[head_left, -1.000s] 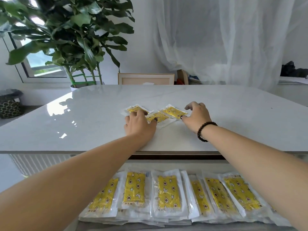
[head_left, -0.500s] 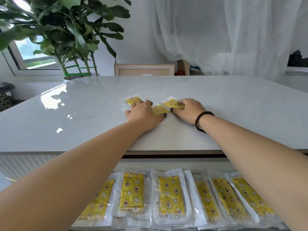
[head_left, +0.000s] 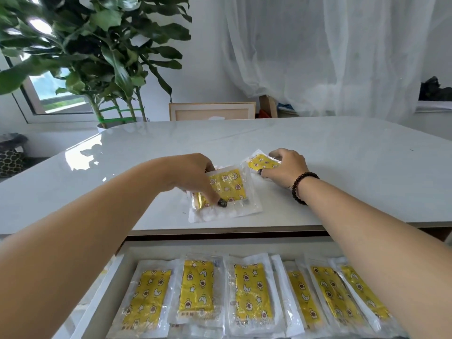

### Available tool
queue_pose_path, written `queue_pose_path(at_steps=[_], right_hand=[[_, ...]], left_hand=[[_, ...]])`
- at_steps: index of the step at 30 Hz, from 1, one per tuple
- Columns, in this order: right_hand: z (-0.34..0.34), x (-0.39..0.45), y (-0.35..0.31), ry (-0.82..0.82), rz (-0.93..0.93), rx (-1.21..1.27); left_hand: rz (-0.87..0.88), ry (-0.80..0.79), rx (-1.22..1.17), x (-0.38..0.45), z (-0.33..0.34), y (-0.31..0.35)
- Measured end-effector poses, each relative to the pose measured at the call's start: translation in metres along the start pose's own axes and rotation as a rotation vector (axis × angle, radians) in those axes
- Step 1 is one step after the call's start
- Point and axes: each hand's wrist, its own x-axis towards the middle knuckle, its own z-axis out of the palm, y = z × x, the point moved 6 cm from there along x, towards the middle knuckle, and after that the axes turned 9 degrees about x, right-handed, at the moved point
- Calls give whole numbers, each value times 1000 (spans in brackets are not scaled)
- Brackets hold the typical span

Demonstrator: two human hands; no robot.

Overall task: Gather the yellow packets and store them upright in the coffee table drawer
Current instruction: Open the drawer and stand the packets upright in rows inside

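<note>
Crowding drawer [head_left: 127, 252], packet rows [head_left: 247, 291], hands [head_left: 193, 174] pinching packets [head_left: 228, 189] above

- Bright daylight fills the room where I work, coming from the window [head_left: 52, 94] at far left and through the sheer curtain [head_left: 330, 57] ahead.
- The glossy tabletop [head_left: 342, 152] throws a white glare patch at its left end, with leaf reflections in it.
- The plant [head_left: 97, 45] leaves look smeared with motion blur.
- My forearms balloon at the lower corners from the wide lens.
- The plastic on the packets in the drawer [head_left: 249, 294] glints; shadows are soft and faint.
</note>
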Motion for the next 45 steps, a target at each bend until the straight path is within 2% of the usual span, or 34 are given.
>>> queue_pose_path(at_steps=[3, 6, 9, 12, 14, 18, 23, 27, 30, 36, 39, 42, 45], right_hand=[[-5, -3, -1, 29, -5, 116], [-8, -6, -3, 41, -13, 170], [-11, -8, -4, 73, -14, 158], [-12, -9, -5, 95, -17, 166], [-12, -9, -5, 97, -13, 164], [-12, -8, -4, 108, -11, 168], [-17, -13, -5, 159, -1, 253], [-16, -23, -5, 111, 33, 328], [-17, -36, -7, 82, 76, 345], [-23, -72, -15, 12, 152, 388], [-31, -91, -23, -67, 169, 440], [-40, -114, -43, -171, 199, 598], [-56, -131, -62, -186, 214, 752]], left_hand=[[34, -17, -26, -7, -10, 2], [24, 68, -355, -5, -22, -2], [-165, 238, -616, 6, -28, -20], [-330, 212, -480, 10, -13, -32], [-352, 171, -331, 13, 0, -33], [-300, 219, -186, 15, 6, -25], [-231, 302, -212, 13, 9, -15], [-145, 415, -185, 5, 9, -6], [-115, 438, -222, -1, 11, -4], [-178, 320, -494, -31, 17, -3], [-220, 219, -743, -51, 18, 0], [-219, 180, -1005, -75, 11, 10], [-170, 177, -1221, -105, 4, 23]])
